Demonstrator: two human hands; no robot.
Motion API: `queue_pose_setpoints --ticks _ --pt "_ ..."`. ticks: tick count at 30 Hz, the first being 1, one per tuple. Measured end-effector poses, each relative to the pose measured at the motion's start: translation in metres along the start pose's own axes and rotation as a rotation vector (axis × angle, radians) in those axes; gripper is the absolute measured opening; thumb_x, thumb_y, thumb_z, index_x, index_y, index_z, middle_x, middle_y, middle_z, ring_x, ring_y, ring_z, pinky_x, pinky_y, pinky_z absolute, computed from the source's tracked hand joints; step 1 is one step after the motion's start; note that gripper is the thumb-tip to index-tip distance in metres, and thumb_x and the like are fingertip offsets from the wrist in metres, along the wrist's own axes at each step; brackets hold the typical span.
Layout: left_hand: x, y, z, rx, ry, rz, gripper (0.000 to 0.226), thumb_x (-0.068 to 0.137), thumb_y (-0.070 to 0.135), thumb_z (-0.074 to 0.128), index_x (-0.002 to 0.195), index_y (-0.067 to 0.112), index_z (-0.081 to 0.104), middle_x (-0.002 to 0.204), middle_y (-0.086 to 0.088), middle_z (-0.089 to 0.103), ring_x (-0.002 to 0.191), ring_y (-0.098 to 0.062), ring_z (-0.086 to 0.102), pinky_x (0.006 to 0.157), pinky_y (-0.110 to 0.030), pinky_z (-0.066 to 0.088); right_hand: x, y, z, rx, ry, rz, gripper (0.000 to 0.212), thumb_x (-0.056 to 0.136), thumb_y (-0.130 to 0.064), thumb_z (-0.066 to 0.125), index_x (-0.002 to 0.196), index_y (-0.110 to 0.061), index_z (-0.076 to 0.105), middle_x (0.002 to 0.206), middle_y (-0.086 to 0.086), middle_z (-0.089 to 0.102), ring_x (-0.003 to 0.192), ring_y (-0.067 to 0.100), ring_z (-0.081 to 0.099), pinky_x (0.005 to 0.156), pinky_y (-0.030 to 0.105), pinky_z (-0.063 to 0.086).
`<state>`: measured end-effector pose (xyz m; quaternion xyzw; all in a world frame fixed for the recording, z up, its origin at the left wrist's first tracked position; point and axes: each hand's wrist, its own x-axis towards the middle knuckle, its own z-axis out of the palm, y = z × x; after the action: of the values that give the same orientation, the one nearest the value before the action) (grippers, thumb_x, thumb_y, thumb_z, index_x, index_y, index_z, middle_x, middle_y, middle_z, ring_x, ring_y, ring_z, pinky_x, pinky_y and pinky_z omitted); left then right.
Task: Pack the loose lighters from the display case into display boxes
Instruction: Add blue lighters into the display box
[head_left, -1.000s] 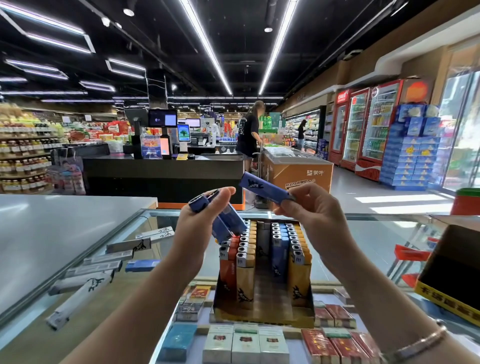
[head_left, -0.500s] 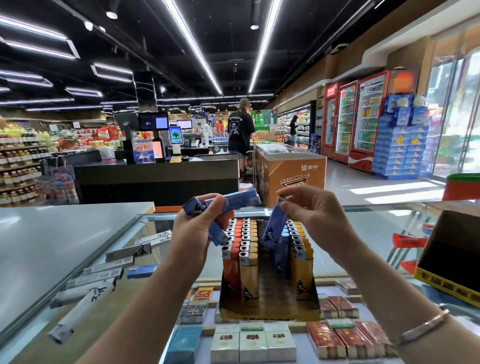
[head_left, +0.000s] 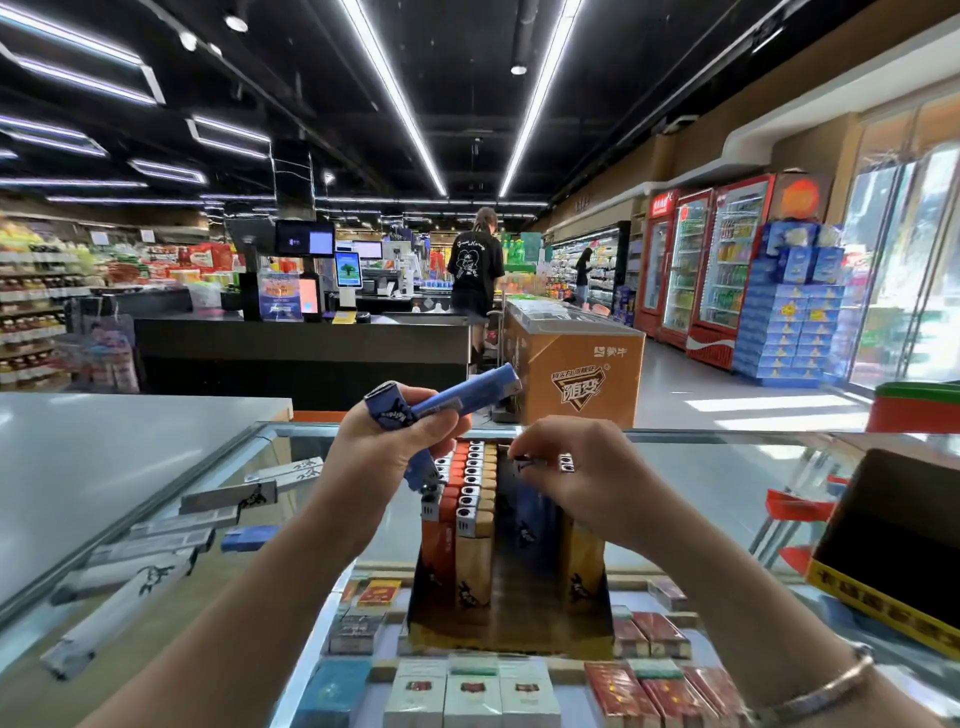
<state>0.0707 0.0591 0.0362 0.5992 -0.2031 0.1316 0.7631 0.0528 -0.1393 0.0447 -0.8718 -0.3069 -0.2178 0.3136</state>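
Fingers (head_left: 524, 447) of my right hand (head_left: 587, 483) are pinching the metal top of a blue lighter (head_left: 530, 512) that is standing in the blue row of the display box (head_left: 511, 618), between the tan rows. My left hand (head_left: 389, 452) is gripping a bunch of blue lighters (head_left: 457, 397), fingers curled round them: one is pointing up and right across the fist, another is hanging down toward the orange row below.

The display box is sitting on the glass tabletop (head_left: 701, 488), about midway along its near edge, with orange lighters (head_left: 460, 478) lined up on its left side and tan lighters (head_left: 478, 540) just beside them. Its middle lane is showing bare cardboard.

Near the tabletop's left edge, white lighters (head_left: 228, 499) are lying flat in a loose group, with one blue lighter (head_left: 249, 538) among them. At the right edge a black and yellow box (head_left: 893, 561) is standing. Under the glass, cigarette packs (head_left: 472, 691) are lying in rows.

A bracelet (head_left: 826, 686) is circling my right wrist.
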Motion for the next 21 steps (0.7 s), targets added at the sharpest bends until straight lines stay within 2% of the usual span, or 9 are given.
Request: queue_pose_setpoints --ticks 4,9,12,17,21 --pt "-0.0013 -0.0005 0.0019 0.119 0.037 0.05 0.023 0.065 0.025 0.07 0.084 0.015 0.063 0.075 -0.003 0.071 0.073 -0.017 0.068 0.06 -0.02 0.054 0.0002 0.0003 -0.0018 -0.043 -0.065 -0.008 0.017 0.084 -0.009 0.065 0.094 -0.023 0.064 0.082 -0.025 0.05 0.078 -0.006 0.051 0.064 0.005 0.041" --pt "-0.0027 -0.0002 0.0026 0.174 0.056 0.065 0.024 0.064 0.029 0.069 0.083 0.015 0.064 0.066 0.002 0.067 0.063 -0.011 0.064 0.055 -0.016 0.051 -0.0002 0.0023 -0.0016 -0.08 -0.054 -0.011 0.014 0.083 -0.012 0.066 0.092 -0.022 0.065 0.077 -0.024 0.05 0.073 -0.009 0.049 0.061 0.008 0.038" --pt "-0.0014 0.0009 0.0033 0.208 0.044 0.061 0.023 0.063 0.029 0.069 0.081 0.016 0.064 0.067 0.0 0.068 0.062 -0.011 0.064 0.053 -0.018 0.052 0.0006 0.003 -0.0022 -0.103 -0.035 0.0 0.012 0.083 -0.013 0.067 0.092 -0.021 0.065 0.075 -0.02 0.051 0.069 -0.003 0.048 0.06 0.012 0.036" --pt "0.0005 0.0014 0.0011 0.193 0.05 0.04 0.023 0.063 0.028 0.07 0.082 0.015 0.064 0.072 0.0 0.071 0.069 -0.013 0.068 0.058 -0.019 0.053 0.0022 0.0029 -0.0014 -0.079 -0.029 0.014 0.013 0.081 -0.011 0.069 0.091 -0.02 0.066 0.076 -0.014 0.054 0.068 0.001 0.049 0.063 0.01 0.039" --pt "0.0001 -0.0001 0.0005 0.237 0.057 0.039 0.024 0.063 0.034 0.069 0.079 0.017 0.065 0.065 0.004 0.067 0.061 -0.008 0.062 0.052 -0.015 0.049 0.0018 0.0048 -0.0011 -0.077 -0.013 0.003 0.013 0.08 -0.009 0.07 0.089 -0.018 0.067 0.075 -0.014 0.054 0.068 0.002 0.049 0.064 0.01 0.039"
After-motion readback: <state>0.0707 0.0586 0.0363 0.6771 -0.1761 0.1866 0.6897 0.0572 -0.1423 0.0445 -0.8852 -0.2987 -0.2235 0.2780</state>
